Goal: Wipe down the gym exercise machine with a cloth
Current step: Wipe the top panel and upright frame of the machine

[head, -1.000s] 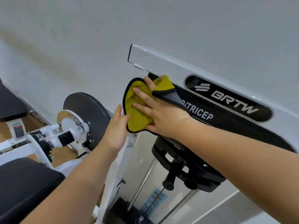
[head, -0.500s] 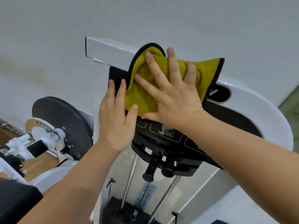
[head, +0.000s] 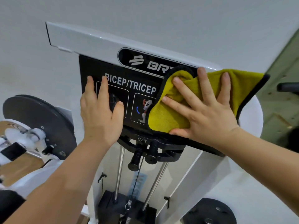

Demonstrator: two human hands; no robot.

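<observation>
The gym machine's white top housing (head: 90,41) carries a black logo plate and, below it, a black BICEP/TRICEP instruction panel (head: 139,88). A yellow cloth with black trim (head: 163,117) lies flat over the right part of that panel and housing. My right hand (head: 203,113) presses on the cloth with fingers spread and straight. My left hand (head: 100,113) rests flat on the panel's left side, fingers straight, holding nothing. The cloth hides the end of the logo and part of the panel.
Under the panel hang black weight-stack knobs (head: 144,156), two chrome guide rods (head: 119,172) and a cable. A black round cam disc (head: 38,120) sits at left, another dark disc (head: 208,212) at lower right. A white wall is behind; a greenish door at far right.
My right hand has slid the cloth to the right, from the housing's left end across to its right side. My left hand moved onto the instruction panel. The view shifted right.
</observation>
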